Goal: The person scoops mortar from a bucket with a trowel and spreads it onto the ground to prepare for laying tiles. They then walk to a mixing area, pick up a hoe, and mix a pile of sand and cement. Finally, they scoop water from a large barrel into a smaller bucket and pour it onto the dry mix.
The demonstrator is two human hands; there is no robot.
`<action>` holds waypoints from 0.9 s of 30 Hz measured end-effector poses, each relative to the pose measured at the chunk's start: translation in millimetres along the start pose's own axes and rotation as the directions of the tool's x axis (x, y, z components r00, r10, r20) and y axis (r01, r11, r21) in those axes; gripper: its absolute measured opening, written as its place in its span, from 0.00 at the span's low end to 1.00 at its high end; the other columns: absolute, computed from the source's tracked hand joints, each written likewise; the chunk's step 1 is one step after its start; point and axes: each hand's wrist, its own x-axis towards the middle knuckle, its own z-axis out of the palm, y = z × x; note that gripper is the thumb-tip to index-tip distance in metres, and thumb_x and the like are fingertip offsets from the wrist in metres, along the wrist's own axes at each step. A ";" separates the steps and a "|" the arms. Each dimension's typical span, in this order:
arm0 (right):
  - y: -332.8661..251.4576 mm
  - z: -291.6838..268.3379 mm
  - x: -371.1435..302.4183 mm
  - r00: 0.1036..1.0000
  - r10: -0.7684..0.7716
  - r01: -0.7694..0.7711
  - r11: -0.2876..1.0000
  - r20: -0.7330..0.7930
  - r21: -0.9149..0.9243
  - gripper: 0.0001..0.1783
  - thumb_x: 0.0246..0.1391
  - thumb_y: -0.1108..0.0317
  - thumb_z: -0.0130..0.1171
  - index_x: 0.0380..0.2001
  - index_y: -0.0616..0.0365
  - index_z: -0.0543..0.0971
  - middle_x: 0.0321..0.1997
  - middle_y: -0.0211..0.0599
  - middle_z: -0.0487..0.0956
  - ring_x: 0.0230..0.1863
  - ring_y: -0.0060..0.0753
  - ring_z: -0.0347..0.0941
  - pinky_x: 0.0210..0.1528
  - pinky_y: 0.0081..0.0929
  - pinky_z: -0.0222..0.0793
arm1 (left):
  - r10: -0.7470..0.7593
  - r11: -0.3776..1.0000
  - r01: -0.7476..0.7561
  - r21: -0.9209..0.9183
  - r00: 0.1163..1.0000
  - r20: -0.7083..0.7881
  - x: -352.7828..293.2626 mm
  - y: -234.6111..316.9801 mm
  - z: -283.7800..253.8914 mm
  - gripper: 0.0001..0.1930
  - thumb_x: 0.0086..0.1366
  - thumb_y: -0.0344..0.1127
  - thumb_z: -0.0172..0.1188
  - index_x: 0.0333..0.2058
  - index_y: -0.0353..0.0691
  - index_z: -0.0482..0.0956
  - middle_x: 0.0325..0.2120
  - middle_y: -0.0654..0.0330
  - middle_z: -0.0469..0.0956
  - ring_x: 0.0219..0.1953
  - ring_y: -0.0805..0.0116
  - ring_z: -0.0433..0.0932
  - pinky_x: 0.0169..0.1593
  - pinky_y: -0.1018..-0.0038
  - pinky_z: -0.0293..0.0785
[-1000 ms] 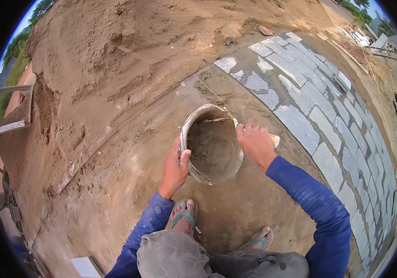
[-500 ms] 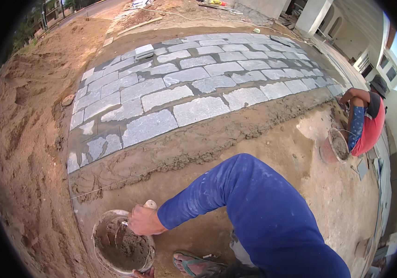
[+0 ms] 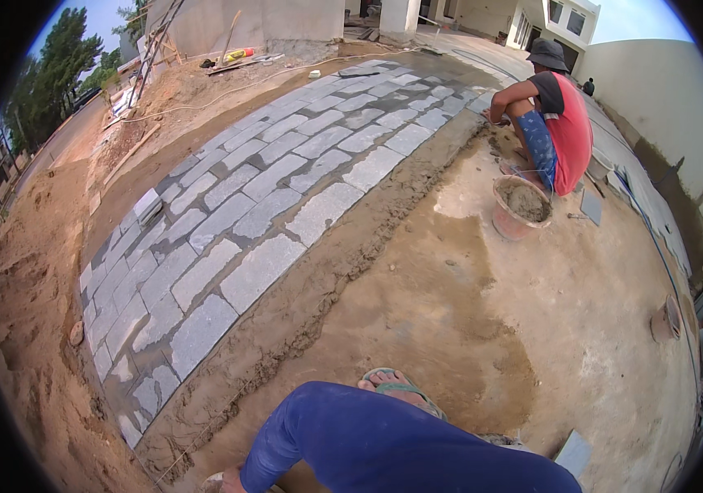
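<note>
My right arm, in a blue sleeve point(image 3: 392, 444), bends across the bottom. Only a bit of my right hand point(image 3: 232, 482) shows at the lower edge, beside the near end of a wet mortar strip point(image 3: 286, 345). A pale, rounded trowel handle end point(image 3: 214, 476) appears at the hand; the fingers and blade are cut off. Grey stone pavers point(image 3: 261, 271) lie in staggered rows along the strip's left side, smeared with mortar in places. A string line point(image 3: 195, 444) runs over the near end of the strip. My left hand is outside the picture.
A person in a red and black shirt point(image 3: 572, 135) crouches at the strip's far end, beside a mortar bucket point(image 3: 522, 205). Small paver stacks point(image 3: 149, 205) rest on the laid rows. My sandalled foot point(image 3: 401, 386) stands on wet concrete. Another bucket point(image 3: 665, 319) is at right.
The view has swung right and up. The near mortar bucket and my left hand have left the picture, and my right hand has dropped to the lower edge.
</note>
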 end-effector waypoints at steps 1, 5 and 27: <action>1.7 -4.6 -9.1 0.999 0.041 -0.041 0.997 -0.013 0.060 0.12 0.46 0.56 0.56 0.23 0.52 0.81 0.24 0.36 0.80 0.27 0.37 0.78 0.25 0.37 0.72 | -0.016 1.000 0.016 0.007 0.999 0.043 -0.5 7.4 2.0 0.42 0.52 0.59 0.60 0.59 0.38 0.61 0.59 0.47 0.58 0.61 0.45 0.59 0.61 0.46 0.55; 8.1 -11.8 -25.9 0.972 0.232 -0.226 0.872 0.040 0.434 0.13 0.48 0.56 0.55 0.24 0.52 0.81 0.25 0.35 0.80 0.28 0.37 0.78 0.28 0.38 0.72 | -0.127 0.985 0.095 0.143 0.962 0.242 -1.2 33.3 19.3 0.45 0.49 0.67 0.60 0.57 0.38 0.64 0.56 0.47 0.62 0.57 0.44 0.64 0.57 0.47 0.63; -125.2 -100.5 -90.1 0.597 0.756 -0.450 0.040 0.267 0.892 0.31 0.49 0.39 0.53 0.24 0.63 0.78 0.22 0.50 0.77 0.28 0.52 0.76 0.31 0.45 0.69 | -0.324 0.179 -0.235 0.955 0.903 0.283 -191.1 175.7 45.2 0.41 0.45 0.55 0.69 0.52 0.33 0.68 0.47 0.40 0.70 0.49 0.45 0.70 0.51 0.54 0.67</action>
